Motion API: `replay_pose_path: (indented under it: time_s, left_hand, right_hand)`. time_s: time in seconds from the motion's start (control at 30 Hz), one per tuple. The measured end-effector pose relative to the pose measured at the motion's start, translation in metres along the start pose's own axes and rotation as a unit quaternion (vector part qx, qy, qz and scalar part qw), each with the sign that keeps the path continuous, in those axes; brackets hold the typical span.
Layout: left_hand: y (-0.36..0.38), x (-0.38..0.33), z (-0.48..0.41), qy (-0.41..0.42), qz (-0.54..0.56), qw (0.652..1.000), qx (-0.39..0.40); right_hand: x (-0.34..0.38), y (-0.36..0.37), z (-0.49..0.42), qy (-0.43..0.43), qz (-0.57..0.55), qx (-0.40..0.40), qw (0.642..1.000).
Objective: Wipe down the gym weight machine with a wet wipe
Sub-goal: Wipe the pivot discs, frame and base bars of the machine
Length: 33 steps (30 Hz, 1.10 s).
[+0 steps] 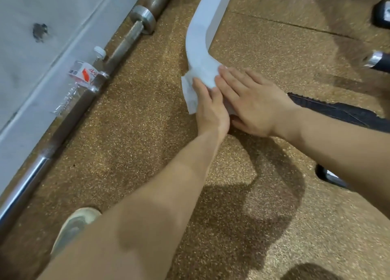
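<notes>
Presses wipe [202,77] onto frame's [203,24] bend with left hand [211,108], laid straight. Lays right hand [251,104] flat alongside, fingers [231,78] spread.

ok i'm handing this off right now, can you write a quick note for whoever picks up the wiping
Left hand: fingers laid on the wet wipe, pressing it to the left side of the white frame tube.
Right hand: flat on top of the tube, fingertips on the wipe.
Wipe: draped over the tube on the near side of its bend.
Done: cannot tell how much is already wiped.
Left: probably the tube beyond the bend, then the rest of the machine.
</notes>
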<state>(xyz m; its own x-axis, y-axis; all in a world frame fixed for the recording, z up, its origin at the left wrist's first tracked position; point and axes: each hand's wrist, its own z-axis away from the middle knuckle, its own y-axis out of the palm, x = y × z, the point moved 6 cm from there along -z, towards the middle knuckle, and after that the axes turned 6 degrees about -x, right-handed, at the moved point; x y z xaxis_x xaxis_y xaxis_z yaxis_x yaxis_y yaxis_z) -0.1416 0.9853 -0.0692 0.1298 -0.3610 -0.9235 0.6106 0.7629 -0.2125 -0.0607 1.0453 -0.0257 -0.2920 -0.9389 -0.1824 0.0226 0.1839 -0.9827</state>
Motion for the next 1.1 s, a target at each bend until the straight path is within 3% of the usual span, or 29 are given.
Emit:
replay_pose_path:
  time_s: [0.07,0.13,0.3,0.43,0.53,0.63,0.9,1.0,1.1]
  left_hand:
    - [0.006,0.010,0.028,0.037,-0.062,0.996,0.048]
    - [0.006,0.015,0.047,0.100,-0.190,0.973,0.087]
    - [-0.005,0.016,0.049,0.234,-0.348,0.903,0.091]
    - [-0.015,0.024,0.035,0.266,-0.446,0.850,0.084]
    - [-0.029,0.017,0.022,0.282,-0.403,0.869,0.051]
    - [-0.034,0.003,0.015,0.326,-0.377,0.867,-0.002]
    - [0.015,-0.003,0.046,0.434,-0.349,0.828,0.058]
    - [0.013,-0.003,0.041,0.428,-0.351,0.833,0.022]
    - [0.002,-0.006,0.032,0.374,-0.337,0.863,-0.044]
  right_hand:
    - [0.001,0.001,0.030,0.005,0.010,-0.024,1.000]
    - [0.002,0.006,0.059,0.023,0.017,-0.037,0.999]
    - [0.017,0.018,0.091,0.067,0.080,-0.052,0.993]
    - [0.036,0.035,0.075,0.053,0.103,-0.054,0.992]
    - [0.043,0.042,0.059,0.028,0.134,-0.057,0.989]
    - [0.038,0.045,0.069,0.017,0.144,-0.045,0.988]
    - [0.003,0.047,0.157,0.084,0.092,-0.007,0.992]
    - [0.007,0.046,0.146,0.086,0.085,-0.005,0.993]
    - [0.021,0.048,0.118,0.076,0.104,-0.024,0.991]
